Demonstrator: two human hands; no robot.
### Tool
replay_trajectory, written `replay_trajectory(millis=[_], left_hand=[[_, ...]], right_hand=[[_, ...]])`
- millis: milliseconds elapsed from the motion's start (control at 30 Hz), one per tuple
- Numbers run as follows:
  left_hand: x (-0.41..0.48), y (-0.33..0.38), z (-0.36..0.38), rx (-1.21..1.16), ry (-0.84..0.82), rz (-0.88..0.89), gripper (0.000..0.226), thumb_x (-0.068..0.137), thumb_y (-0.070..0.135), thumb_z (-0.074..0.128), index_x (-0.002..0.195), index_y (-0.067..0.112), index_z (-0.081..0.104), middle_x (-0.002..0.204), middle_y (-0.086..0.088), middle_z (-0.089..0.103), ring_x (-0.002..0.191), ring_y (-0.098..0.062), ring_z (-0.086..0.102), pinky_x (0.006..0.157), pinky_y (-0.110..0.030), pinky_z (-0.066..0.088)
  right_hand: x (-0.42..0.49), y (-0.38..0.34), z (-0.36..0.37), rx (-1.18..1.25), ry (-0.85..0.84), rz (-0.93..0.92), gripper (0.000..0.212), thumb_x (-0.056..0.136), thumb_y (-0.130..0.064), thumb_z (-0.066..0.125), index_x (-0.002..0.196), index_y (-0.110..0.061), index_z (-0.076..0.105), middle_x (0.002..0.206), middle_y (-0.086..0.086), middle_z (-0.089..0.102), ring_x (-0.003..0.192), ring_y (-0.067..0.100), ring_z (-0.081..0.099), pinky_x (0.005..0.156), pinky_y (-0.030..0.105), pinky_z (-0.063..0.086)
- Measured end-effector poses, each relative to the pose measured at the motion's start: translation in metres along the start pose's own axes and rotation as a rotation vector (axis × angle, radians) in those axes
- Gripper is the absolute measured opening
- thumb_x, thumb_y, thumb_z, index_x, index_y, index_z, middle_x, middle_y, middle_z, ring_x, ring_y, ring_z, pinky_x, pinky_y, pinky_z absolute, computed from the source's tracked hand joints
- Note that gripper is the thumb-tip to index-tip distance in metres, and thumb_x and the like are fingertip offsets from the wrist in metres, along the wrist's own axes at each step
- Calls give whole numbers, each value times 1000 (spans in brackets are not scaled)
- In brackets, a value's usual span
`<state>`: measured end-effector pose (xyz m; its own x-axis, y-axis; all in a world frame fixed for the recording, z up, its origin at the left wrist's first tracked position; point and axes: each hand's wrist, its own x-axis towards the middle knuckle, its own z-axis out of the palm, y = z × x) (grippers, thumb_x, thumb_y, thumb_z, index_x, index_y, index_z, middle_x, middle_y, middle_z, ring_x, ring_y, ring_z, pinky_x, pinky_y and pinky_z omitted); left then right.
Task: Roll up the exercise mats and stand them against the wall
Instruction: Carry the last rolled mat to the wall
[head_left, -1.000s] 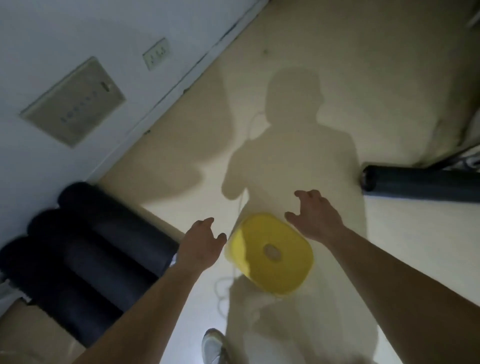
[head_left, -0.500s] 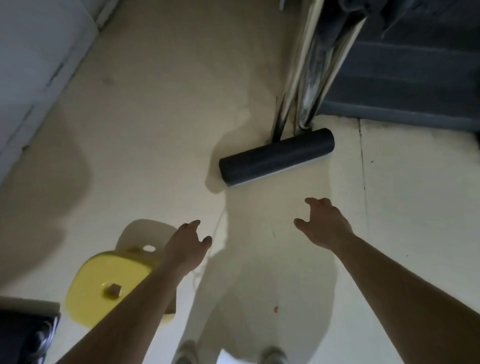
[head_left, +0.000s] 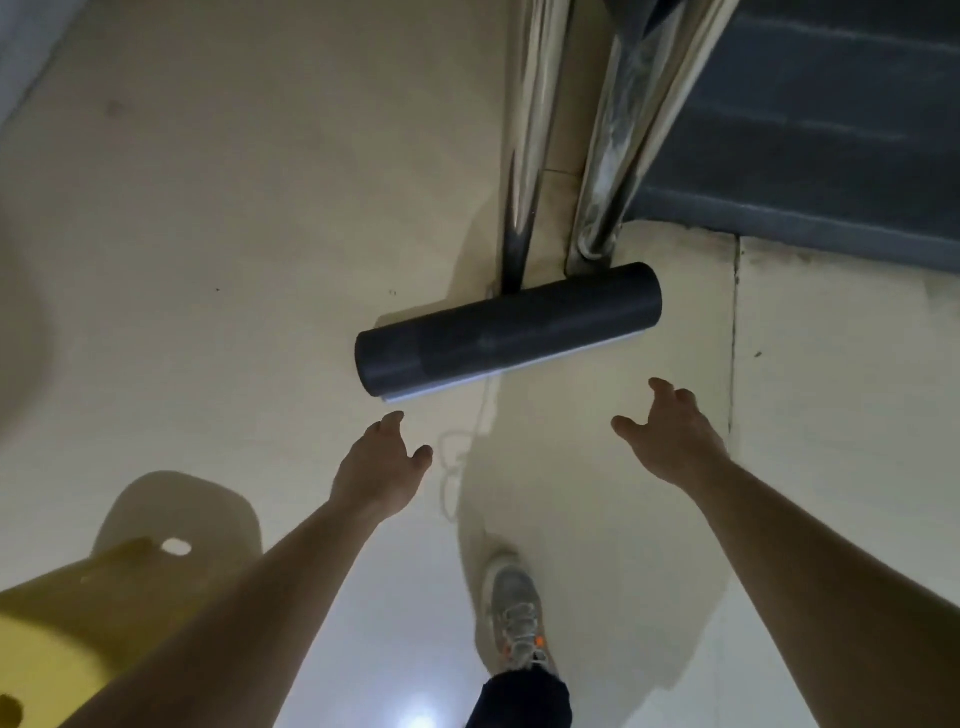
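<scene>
Pale floor (head_left: 208, 260) carries a dark rolled mat (head_left: 506, 335) lying on its side against two metal posts (head_left: 524, 156). Left hand (head_left: 382, 467) and right hand (head_left: 667, 434) hover just short of it, fingers loosely spread, holding nothing.

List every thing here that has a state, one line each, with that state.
Rolled exercise mat: fully rolled, lying on its side on the floor at the foot of the metal posts, not held.
Left hand: open, empty, short of the mat.
Right hand: open, empty, short of the mat.
Yellow stool: on the floor, untouched.
</scene>
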<state>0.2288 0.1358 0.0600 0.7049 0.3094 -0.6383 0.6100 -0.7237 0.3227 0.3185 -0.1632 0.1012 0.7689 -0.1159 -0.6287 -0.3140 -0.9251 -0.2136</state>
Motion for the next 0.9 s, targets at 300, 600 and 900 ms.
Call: replay_trajectory(millis=[300,600,900], left_hand=[[184,-7,57,-262,321,-376,103,89,60,65,159,9,10,158,-23,28,140,-50,35,112,-57,34],[307,-28,102,-638,638,-562,98,80,66,71,148,7,33,145,-18,45,130,-43,49,107,-52,43],[284,-27,111,-673,661,-586,96,69,58,86,139,7,43,135,-11,57,123,-35,57,93,-41,47]], right_hand=[[248,25,45,149,43,3,88,98,-46,63,163,-11,14,161,22,23,140,51,39,112,55,37],[406,45,75,463,367,71,95,99,-55,56,163,-5,7,163,23,25,144,48,34,119,52,30],[410,38,78,420,398,19,125,78,-69,75,162,-6,8,158,23,29,144,46,31,120,56,29]])
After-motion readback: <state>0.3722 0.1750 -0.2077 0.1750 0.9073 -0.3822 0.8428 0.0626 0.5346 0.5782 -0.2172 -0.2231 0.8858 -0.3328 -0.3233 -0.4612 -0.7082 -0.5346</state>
